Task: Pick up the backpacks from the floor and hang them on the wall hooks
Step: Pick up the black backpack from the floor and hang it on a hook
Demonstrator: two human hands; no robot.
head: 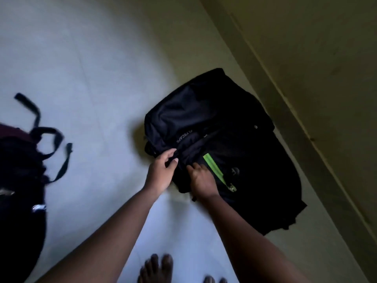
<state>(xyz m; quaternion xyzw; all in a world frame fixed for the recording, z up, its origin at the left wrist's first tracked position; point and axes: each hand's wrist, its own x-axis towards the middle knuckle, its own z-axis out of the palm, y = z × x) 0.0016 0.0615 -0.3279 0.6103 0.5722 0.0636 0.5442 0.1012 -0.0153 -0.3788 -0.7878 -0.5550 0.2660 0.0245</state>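
Head view: black backpack [234,123] flat, long axis along wall [310,58], fabric pinched in left hand [161,174] and right hand [202,180].

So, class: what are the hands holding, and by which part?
The black backpack: left hand pinches its near edge, right hand grips fabric beside the green zip.
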